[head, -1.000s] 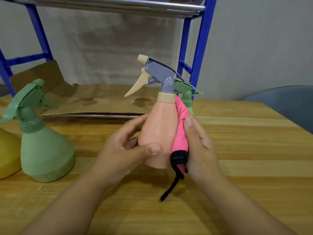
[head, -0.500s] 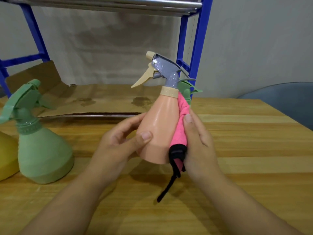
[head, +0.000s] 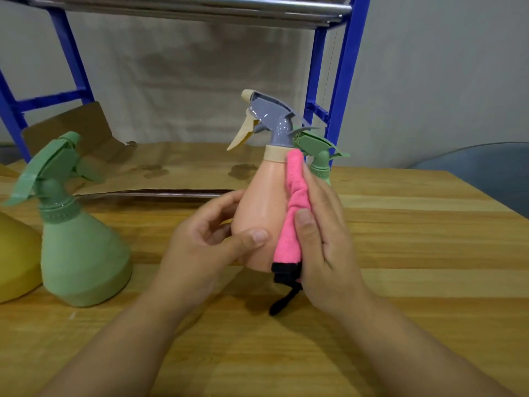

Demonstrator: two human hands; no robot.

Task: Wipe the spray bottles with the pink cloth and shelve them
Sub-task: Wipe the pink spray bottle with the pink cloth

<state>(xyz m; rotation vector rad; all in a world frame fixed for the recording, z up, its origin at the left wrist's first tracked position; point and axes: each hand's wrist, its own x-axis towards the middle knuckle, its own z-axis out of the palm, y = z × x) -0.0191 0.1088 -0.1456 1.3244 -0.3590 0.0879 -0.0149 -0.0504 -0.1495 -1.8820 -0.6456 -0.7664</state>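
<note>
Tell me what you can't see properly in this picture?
- Second green bottle, head view: its body is hidden behind the peach bottle, pink cloth and right hand.
- Yellow thing: cut off by the left edge, so I cannot tell what it is.
- Top shelf: cut off by the upper edge; what sits on it is hidden.
- Peach bottle's far side: faces away.
</note>
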